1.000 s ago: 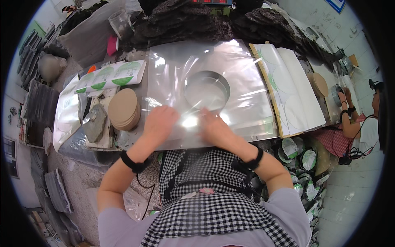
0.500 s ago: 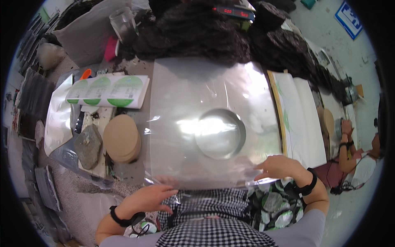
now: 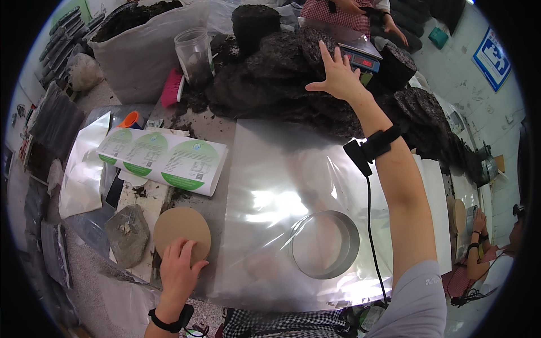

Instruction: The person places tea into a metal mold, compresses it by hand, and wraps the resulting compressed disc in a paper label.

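My right hand (image 3: 340,74) stretches far forward with fingers spread, over a pile of dark, crinkled round cakes (image 3: 270,73) that look like dried seaweed. It holds nothing; whether its fingertips touch a cake is hard to see. At the left, my left hand (image 3: 179,269) rests its fingertips on the near part of a round brown cardboard disc (image 3: 183,225), its thumb apart. Between my arms, a metal ring (image 3: 350,248) lies on a large clear plastic sheet (image 3: 253,265).
Beyond the pile stands a digital scale (image 3: 363,61). A roll of green-and-white labels (image 3: 163,159), a grey stone (image 3: 127,236), a pink brush (image 3: 172,88) and a clear jar (image 3: 195,56) are at the left. Co-workers are at the far side and right (image 3: 482,248).
From the sheet's near edge, my right hand has reached forward to the dark pile and my left has moved onto the cardboard disc. The view has tilted up, showing another person beyond the scale.
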Available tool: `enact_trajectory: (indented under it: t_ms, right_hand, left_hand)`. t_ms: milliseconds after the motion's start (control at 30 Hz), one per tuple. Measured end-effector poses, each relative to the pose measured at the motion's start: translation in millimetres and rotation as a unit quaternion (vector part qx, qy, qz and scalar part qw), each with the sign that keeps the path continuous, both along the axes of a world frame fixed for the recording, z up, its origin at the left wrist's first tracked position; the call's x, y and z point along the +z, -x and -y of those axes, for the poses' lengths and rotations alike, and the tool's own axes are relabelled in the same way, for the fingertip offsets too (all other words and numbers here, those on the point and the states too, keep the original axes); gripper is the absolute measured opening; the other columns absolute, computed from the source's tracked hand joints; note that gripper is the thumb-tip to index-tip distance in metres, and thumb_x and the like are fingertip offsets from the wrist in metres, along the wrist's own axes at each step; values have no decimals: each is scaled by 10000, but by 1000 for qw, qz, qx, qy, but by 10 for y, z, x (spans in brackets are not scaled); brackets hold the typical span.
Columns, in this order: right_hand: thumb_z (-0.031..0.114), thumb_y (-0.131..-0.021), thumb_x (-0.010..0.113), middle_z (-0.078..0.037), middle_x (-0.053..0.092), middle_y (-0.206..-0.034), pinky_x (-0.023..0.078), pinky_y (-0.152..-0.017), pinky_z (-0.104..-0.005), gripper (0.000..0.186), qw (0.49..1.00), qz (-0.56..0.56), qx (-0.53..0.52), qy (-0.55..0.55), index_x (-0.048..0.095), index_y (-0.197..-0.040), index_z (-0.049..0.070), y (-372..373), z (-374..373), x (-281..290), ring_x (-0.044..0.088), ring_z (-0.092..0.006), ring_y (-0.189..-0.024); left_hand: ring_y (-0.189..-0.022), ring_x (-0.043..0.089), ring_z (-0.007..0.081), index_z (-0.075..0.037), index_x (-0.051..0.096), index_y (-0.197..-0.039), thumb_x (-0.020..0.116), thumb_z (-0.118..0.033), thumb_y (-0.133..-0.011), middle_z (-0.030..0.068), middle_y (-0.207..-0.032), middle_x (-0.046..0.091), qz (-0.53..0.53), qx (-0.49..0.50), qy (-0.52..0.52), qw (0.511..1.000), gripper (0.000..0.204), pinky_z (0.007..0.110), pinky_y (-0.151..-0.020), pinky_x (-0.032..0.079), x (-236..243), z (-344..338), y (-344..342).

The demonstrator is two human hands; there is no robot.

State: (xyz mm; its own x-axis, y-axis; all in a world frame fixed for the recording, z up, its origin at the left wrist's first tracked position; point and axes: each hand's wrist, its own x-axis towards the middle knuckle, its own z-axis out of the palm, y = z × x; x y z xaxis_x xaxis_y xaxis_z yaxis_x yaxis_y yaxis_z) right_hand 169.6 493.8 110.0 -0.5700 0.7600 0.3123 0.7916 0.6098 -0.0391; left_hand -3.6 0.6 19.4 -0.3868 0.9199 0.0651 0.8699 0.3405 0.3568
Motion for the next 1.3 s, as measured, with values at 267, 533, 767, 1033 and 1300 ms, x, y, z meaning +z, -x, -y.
enact_trajectory:
  t_ms: [267, 533, 767, 1033, 1300]
  right_hand:
    - [134, -869, 584, -326, 612, -1077, 464, -905, -505, 497, 985, -167, 50, -6, 463, -1338, 23, -15, -61, -6, 581, -477, -1029]
    - [58, -895, 524, -221, 645, -1107, 498, -864, -409, 349, 887, -435, 8, -154, 529, -1236, -18, -1234, 400, 667, 636, -351, -1014]
    - [27, -940, 508, -70, 578, -1247, 459, -998, -384, 310, 547, -750, 47, 369, 517, -1250, 35, -2532, 2041, 224, 569, -208, -1128]
    - [13, -929, 495, -95, 624, -1217, 446, -937, -276, 386, 836, -510, 17, 202, 529, -1313, 44, -2705, 3380, -304, 601, -180, -1101]
    - [83, -805, 604, -138, 411, -1477, 234, -1163, -523, 599, 977, 27, 208, 39, 468, -1388, 114, -2444, 3747, -1311, 361, -312, -1395]
  left_hand:
    - [-855, 643, 312, -38, 643, -1086, 709, -123, -787, 128, -911, 649, -72, -57, -31, 995, 318, 394, -734, 527, -67, 137, 43]
    - [-730, 686, 276, -55, 664, -1019, 620, -97, -862, 133, -923, 704, -173, -7, -39, 984, 168, 355, -589, 544, 20, 146, -174]
    - [-993, 681, 268, 2, 674, -1070, 624, -38, -739, 118, -1102, 687, -93, -379, -320, 863, 337, 335, -796, 579, 110, -573, -1557]
    - [-1010, 672, 240, -38, 671, -1105, 621, -85, -792, 103, -1107, 690, -74, -397, -197, 893, 321, 348, -804, 572, -517, -677, -1737]
    - [-979, 651, 300, -9, 616, -1192, 733, -217, -813, 132, -1089, 677, 114, -204, -236, 943, 447, 347, -774, 541, 131, -599, -1414]
